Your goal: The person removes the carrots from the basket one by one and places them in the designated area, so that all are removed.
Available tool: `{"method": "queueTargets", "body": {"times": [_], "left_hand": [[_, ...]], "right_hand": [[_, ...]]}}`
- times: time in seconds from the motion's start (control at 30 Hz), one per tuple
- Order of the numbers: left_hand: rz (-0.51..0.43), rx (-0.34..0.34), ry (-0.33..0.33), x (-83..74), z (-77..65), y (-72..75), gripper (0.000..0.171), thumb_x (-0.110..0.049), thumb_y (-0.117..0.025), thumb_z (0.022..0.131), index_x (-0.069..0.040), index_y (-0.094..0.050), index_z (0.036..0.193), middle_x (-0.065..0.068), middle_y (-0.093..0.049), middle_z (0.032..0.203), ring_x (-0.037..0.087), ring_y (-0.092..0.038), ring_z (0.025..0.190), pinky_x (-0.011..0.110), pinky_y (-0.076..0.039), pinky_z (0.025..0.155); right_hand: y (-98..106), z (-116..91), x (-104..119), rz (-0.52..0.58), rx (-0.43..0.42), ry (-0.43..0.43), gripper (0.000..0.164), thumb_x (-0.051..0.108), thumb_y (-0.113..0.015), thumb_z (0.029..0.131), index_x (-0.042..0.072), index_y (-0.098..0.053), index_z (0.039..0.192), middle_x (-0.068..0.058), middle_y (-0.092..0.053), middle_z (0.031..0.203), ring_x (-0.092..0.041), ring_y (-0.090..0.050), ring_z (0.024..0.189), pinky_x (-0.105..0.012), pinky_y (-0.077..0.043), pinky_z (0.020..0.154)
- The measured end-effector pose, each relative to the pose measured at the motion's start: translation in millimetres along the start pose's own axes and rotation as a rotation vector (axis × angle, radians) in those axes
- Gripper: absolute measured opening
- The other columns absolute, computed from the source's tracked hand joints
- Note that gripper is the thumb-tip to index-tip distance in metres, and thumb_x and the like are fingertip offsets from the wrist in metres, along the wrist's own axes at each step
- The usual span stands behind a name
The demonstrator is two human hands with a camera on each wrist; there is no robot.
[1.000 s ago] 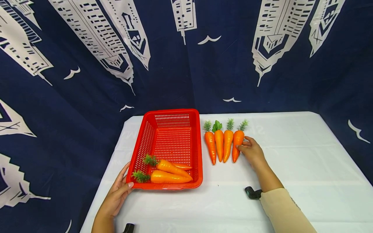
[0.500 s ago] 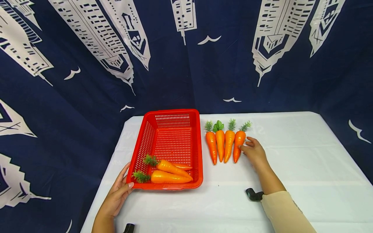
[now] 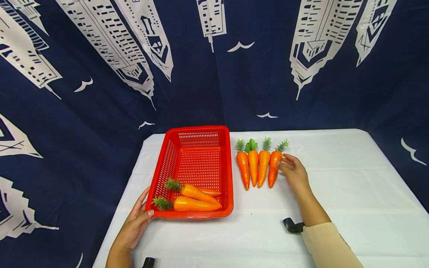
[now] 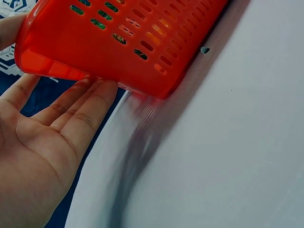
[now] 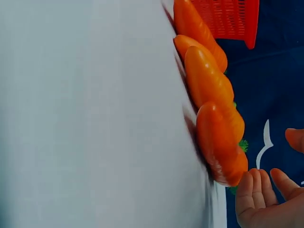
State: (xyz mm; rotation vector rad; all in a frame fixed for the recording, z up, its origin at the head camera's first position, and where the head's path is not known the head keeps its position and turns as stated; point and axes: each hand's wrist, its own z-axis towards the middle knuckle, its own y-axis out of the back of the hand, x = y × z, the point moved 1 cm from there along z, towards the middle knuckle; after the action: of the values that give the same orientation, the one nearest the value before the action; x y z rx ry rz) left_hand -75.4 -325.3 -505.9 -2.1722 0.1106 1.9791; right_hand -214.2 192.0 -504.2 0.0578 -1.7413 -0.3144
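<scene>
My left hand [image 3: 135, 221] holds the near left corner of a red plastic basket [image 3: 231, 175], thumb over the rim and fingers against the outer wall [image 4: 109, 61]. Inside, at the near end, lie three orange carrots, the front one [image 3: 196, 203] and one behind it [image 3: 197, 193] showing green tops; the third is mostly hidden. Right of the basket, several carrots stand side by side in a row, tops away from me. My right hand [image 3: 295, 173] is at the rightmost carrot [image 3: 275, 163], fingers loosely bent at its side and thumb apart from it [image 5: 221, 142].
A white cloth [image 3: 254, 238] covers the table. Behind and to the sides hangs a dark blue curtain [image 3: 254, 85] printed with white buildings and birds. Black wrist mounts [image 3: 293, 225] show at both wrists.
The row of carrots has shifted slightly to the right. My right thumb has come off the rightmost carrot and the hand has loosened. The left hand and basket stay put.
</scene>
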Motion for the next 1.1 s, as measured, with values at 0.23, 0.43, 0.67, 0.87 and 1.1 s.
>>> {"method": "queueTargets", "body": {"times": [0.23,0.43,0.67,0.87,1.1], "left_hand": [[-0.004,-0.002,0.001,-0.1,0.2,-0.2,0.075,-0.003,-0.045,0.103,-0.028,-0.01,0.164,-0.001,-0.035,0.157,0.004,-0.056,0.129,0.022,-0.05,0.101],[-0.005,0.002,-0.004,0.1,0.1,0.2,0.075,-0.002,-0.045,0.103,-0.028,-0.009,0.164,-0.002,-0.038,0.155,0.005,-0.057,0.128,0.023,-0.051,0.101],[0.0,-0.012,0.006,-0.2,0.5,-0.9,0.074,-0.003,-0.045,0.103,-0.028,-0.011,0.164,-0.001,-0.04,0.153,0.005,-0.058,0.127,0.022,-0.05,0.101],[-0.006,0.014,-0.019,-1.8,0.9,-1.4,0.074,-0.003,-0.044,0.104,-0.026,-0.009,0.164,-0.002,-0.04,0.154,0.005,-0.057,0.128,0.022,-0.05,0.101],[0.004,0.004,-0.007,-1.1,-0.8,-1.4,0.074,-0.003,-0.045,0.104,-0.027,-0.009,0.164,-0.003,-0.041,0.152,0.004,-0.058,0.127,0.022,-0.05,0.101]], "right_hand": [[-2.2,-4.1,8.8,0.037,-0.001,0.043,0.062,0.037,-0.06,0.1,0.012,-0.041,0.154,-0.015,-0.051,0.148,0.007,-0.052,0.104,-0.014,-0.05,0.089],[-7.4,-9.4,18.0,0.072,0.009,0.09,0.055,0.031,-0.059,0.101,0.008,-0.046,0.15,-0.015,-0.054,0.143,0.008,-0.055,0.104,-0.008,-0.048,0.086],[-16.5,-17.7,27.7,0.095,0.071,0.105,0.053,0.027,-0.061,0.101,0.008,-0.048,0.149,-0.016,-0.052,0.144,0.006,-0.056,0.108,-0.007,-0.046,0.09],[-26.0,-24.9,34.3,0.102,0.127,0.139,0.05,0.025,-0.06,0.101,0.006,-0.049,0.146,-0.02,-0.051,0.146,0.005,-0.056,0.11,-0.008,-0.045,0.092],[-32.7,-33.1,38.7,0.084,0.175,0.143,0.049,0.024,-0.059,0.101,0.007,-0.049,0.146,-0.019,-0.053,0.145,-0.003,-0.058,0.111,-0.012,-0.048,0.088]]}}
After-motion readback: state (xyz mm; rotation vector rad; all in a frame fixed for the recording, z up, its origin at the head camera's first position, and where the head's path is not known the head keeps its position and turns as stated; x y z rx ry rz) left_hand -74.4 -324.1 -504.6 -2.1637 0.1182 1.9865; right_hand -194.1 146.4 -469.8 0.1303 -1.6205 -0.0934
